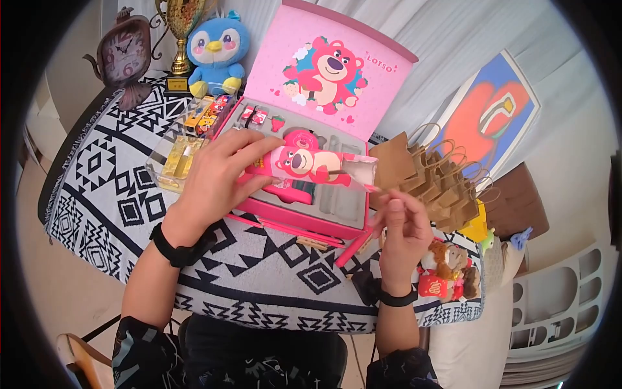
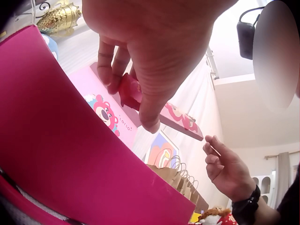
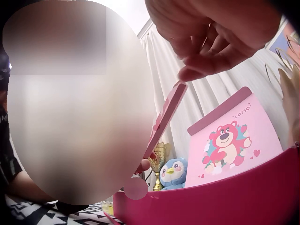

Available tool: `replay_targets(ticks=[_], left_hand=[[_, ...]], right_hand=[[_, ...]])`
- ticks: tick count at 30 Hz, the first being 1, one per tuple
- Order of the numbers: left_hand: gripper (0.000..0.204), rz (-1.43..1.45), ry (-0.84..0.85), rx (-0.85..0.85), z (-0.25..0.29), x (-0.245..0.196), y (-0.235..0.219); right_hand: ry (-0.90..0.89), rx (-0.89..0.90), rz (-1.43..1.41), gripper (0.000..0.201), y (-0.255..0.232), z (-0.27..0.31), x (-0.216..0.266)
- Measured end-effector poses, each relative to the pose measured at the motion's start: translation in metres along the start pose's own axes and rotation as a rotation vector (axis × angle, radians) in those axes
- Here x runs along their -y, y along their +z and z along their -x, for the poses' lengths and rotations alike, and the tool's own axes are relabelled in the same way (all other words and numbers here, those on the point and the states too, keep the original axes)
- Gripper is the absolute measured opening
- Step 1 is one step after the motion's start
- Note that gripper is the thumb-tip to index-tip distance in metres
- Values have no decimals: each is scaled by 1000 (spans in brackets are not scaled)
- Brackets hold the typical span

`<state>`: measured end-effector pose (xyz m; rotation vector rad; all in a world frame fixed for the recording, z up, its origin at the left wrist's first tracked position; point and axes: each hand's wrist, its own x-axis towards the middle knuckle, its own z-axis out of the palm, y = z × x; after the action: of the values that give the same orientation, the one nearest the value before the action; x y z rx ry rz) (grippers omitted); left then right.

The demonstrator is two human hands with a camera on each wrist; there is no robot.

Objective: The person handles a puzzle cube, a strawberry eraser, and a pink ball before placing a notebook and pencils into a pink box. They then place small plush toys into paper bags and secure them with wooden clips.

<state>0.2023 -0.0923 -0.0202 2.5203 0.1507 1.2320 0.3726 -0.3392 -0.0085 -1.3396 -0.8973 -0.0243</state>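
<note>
My left hand grips a slim pink box printed with a bear, fingers on its far edge and thumb on the near one. It is held over a pink gift box whose bear-printed lid stands raised. In the right wrist view the slim box slants upward, its top end right at my right fingertips. My right hand is loosely bent beside that end, also seen in the left wrist view. The grey insert holds several small items, partly hidden by the slim box.
A blue plush toy, a gold trophy and a clock stand at the back left. Brown paper bags crowd the right, with small plush toys nearer. A clear container sits left of the gift box.
</note>
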Motion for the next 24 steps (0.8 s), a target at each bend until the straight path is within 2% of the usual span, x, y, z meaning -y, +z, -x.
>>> replay_targets(ticks=[2,4,7,8,10,11,12,14,16,18,24], left_hand=[[62,-19,15,-18,0,2,0],[61,-23,-1,-25,0,3,0],[59,-19,-21,-35,1,4,0],[59,-13,-19,-39,0,5,0],[60,-42,13,-55,0,7,1],[60,-47,10,-61,0,7,1],[60,-52,7,-67,0,7,1],[60,-53,3,-61,0,8,1],[60,-50,-4,-55,0,9,1],[60,-51,-9,-55,0,9,2],[61,-34,-50,-47,0,7,2]], right_hand=[[10,-97,42,19,-1,-1,0],[44,-96,95,19,-11,-8,0],[69,151,303,13,-24,-16,-5],[76,153,301,13,-26,-16,-1],[57,704,669,12,-27,-18,16],[182,802,748,12,-23,-13,17],[181,802,746,12,-22,-8,12],[42,867,907,11,-20,1,-3],[31,865,983,8,-16,6,-7],[-37,872,1192,9,-15,11,-13],[-112,835,1288,7,-5,20,-21]])
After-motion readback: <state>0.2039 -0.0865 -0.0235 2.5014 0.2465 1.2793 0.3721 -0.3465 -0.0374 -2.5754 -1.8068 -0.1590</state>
